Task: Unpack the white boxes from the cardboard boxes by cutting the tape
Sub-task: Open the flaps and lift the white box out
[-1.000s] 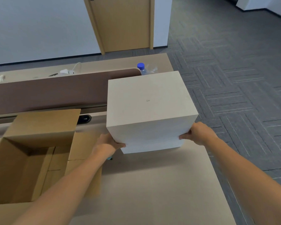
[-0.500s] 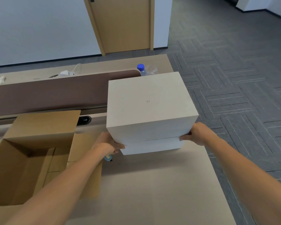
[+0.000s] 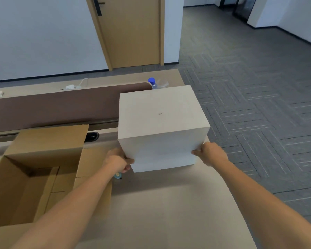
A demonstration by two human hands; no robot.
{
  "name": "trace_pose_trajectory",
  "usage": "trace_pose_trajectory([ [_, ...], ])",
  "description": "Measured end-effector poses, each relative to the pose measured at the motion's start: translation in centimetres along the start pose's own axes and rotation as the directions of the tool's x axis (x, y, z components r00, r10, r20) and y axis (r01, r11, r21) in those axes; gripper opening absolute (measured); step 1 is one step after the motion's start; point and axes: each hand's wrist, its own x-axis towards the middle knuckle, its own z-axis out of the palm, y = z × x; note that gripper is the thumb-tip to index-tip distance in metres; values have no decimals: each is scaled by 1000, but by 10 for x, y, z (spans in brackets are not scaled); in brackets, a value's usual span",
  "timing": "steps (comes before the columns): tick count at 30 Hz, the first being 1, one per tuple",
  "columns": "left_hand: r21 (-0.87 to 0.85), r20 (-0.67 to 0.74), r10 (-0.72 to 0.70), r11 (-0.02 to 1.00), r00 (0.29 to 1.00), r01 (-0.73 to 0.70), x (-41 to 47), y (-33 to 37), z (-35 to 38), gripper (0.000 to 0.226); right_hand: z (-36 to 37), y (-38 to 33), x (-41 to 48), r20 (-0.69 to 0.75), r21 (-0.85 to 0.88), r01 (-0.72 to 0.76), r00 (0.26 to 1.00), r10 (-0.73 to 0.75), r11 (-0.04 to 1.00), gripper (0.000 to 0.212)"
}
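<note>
Where two bare forearms reach out over the one tan table (image 3: 169, 221), one cardboard box (image 3: 43, 159) stands open at the left, with only bare cardboard showing inside. Both hands hold one white box (image 3: 160, 114) resting on the table just right of it. The left hand (image 3: 118, 161) curls round its near left corner, and the right hand (image 3: 211, 153) pinches its near right edge. A seam steps in low on its near face; whether a second box lies beneath I cannot tell. A small pale-blue thing (image 3: 118, 175) shows under the left hand. Beyond are one brown divider (image 3: 52, 108), one blue-capped bottle (image 3: 151, 81) and one door (image 3: 133, 33). Since half a second ago, grips and box are unchanged; the view has tipped up slightly.
</note>
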Motion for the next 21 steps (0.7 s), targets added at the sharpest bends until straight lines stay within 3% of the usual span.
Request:
trace_pose_trajectory([
  [2, 113, -13, 47, 993, 999, -45, -12, -6, -6, 12, 8, -11, -13, 82, 41, -38, 996, 34, 998, 47],
  [4, 233, -16, 168, 959, 986, -160, -22, -13, -15, 9, 17, -29, -26, 156, 120, 3, 987, -22, 993, 49],
  [8, 382, 0, 355, 864, 935, -328, -45, -34, -45, 22, 31, -88, -59, 173, 276, 180, 957, -233, 944, 44],
  [12, 429, -54, 431, 824, 901, -369, -54, -66, -90, 36, 56, -152, -85, 201, 370, 251, 918, -341, 895, 47],
  [17, 417, -169, 475, 829, 864, -374, -38, -120, -149, 30, 82, -200, -104, 142, 369, 174, 960, -240, 913, 55],
  [21, 362, -206, 510, 833, 835, -419, -24, -164, -200, 16, 100, -237, -118, 185, 516, -11, 978, -98, 857, 69],
])
